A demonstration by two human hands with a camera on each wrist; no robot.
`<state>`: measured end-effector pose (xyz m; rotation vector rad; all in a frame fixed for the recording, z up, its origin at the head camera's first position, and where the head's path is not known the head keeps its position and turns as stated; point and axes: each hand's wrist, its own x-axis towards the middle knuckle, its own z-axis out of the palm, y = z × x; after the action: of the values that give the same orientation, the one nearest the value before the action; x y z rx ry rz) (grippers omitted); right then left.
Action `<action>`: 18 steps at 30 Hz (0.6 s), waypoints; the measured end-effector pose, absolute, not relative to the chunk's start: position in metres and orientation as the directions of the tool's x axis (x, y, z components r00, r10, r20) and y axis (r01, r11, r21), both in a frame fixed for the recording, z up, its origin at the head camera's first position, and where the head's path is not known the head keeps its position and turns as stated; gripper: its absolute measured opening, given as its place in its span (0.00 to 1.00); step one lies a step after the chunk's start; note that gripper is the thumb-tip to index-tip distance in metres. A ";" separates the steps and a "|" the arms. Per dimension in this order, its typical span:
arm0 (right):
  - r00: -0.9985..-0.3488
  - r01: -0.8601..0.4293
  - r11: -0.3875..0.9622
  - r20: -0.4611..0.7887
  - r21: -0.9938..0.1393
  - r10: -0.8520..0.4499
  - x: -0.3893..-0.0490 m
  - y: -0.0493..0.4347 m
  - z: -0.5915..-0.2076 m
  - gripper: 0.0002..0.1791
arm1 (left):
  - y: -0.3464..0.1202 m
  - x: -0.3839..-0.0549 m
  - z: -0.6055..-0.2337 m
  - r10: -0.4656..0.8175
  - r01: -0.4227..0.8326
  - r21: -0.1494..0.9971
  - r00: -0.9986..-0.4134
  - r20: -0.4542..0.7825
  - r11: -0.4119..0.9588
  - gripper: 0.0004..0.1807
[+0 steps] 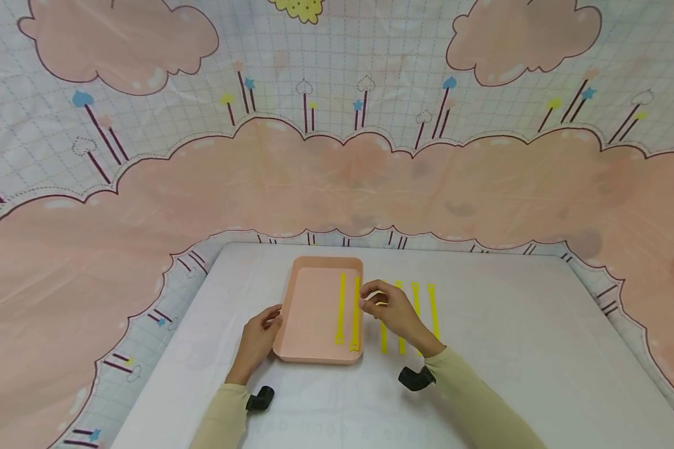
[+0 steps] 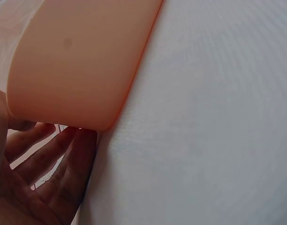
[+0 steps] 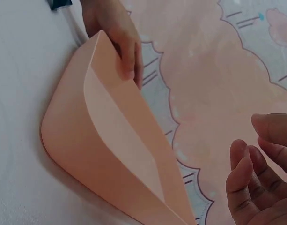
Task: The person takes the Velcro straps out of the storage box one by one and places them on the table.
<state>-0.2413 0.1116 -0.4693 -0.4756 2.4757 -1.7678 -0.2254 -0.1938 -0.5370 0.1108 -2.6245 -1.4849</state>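
A shallow peach-coloured tray (image 1: 309,312) lies on the white table. My left hand (image 1: 256,342) holds its left side, with the thumb at the rim and the fingers (image 2: 70,164) against the outer wall. Two long, thin yellow strips (image 1: 341,308) with widened ends lie side by side along the tray's right part. My right hand (image 1: 395,312) hovers by the tray's right rim, its fingers loosely bent. In the right wrist view, a gap shows between thumb and fingers (image 3: 239,185), with nothing held. Several similar yellow strips (image 1: 434,312) lie right of the tray, some partly hidden by the right hand and forearm.
The white table (image 1: 500,337) extends to both sides and in front of the tray. Behind it hangs a patterned cloth (image 1: 337,187) with clouds. Black wrist cameras (image 1: 415,378) sit below both wrists.
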 end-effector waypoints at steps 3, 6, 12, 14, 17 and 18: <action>-0.945 -0.224 0.292 0.134 -0.930 -0.298 -0.243 0.106 -0.472 0.12 | -0.193 -0.225 -0.537 -0.123 0.000 0.856 -0.990 0.075 0.517 0.20; -0.941 -0.231 0.296 0.136 -0.927 -0.310 -0.244 0.101 -0.473 0.11 | -0.193 -0.224 -0.536 -0.122 0.000 0.857 -0.990 0.073 0.515 0.20; -0.934 -0.235 0.312 0.125 -0.921 -0.336 -0.243 0.092 -0.476 0.11 | -0.193 -0.224 -0.536 -0.126 0.000 0.856 -0.989 0.076 0.516 0.20; -0.929 -0.246 0.320 0.128 -0.915 -0.347 -0.243 0.088 -0.477 0.11 | -0.193 -0.224 -0.536 -0.129 -0.001 0.857 -0.989 0.077 0.516 0.20; -0.919 -0.277 0.337 0.146 -0.900 -0.366 -0.244 0.084 -0.481 0.11 | -0.194 -0.224 -0.536 -0.129 0.000 0.856 -0.989 0.078 0.517 0.20; -0.915 -0.290 0.345 0.152 -0.893 -0.374 -0.244 0.082 -0.482 0.11 | -0.194 -0.223 -0.536 -0.131 -0.004 0.855 -0.989 0.075 0.518 0.20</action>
<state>-0.2441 0.0822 -0.4816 -0.6205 2.5114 -1.6403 -0.2234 -0.1936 -0.5364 0.1166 -2.6221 -1.4774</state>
